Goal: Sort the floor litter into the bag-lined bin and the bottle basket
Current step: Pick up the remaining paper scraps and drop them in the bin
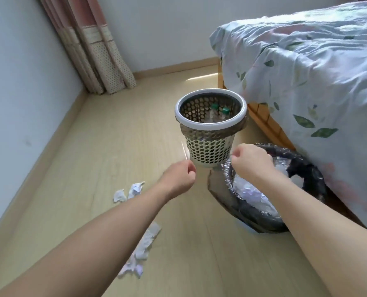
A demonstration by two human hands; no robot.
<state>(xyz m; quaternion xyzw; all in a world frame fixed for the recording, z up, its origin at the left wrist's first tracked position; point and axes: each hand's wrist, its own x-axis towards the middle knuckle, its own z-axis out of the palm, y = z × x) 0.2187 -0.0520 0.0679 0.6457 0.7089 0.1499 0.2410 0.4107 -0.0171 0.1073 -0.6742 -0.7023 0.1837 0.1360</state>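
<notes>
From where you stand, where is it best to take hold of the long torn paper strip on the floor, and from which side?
Probably pinch the long torn paper strip at its upper end, coming straight down with the left hand. It lies flat on the wooden floor, so only a raised crumpled edge gives the fingers purchase.

2 arms show, and both are bare from the hands up to where the picture ends at the bottom. The left hand (179, 179) and the right hand (251, 160) wear nothing: the skin is plain on the backs and on both wrists. The forearms look long and smooth. The rest of the person is out of the picture.
</notes>
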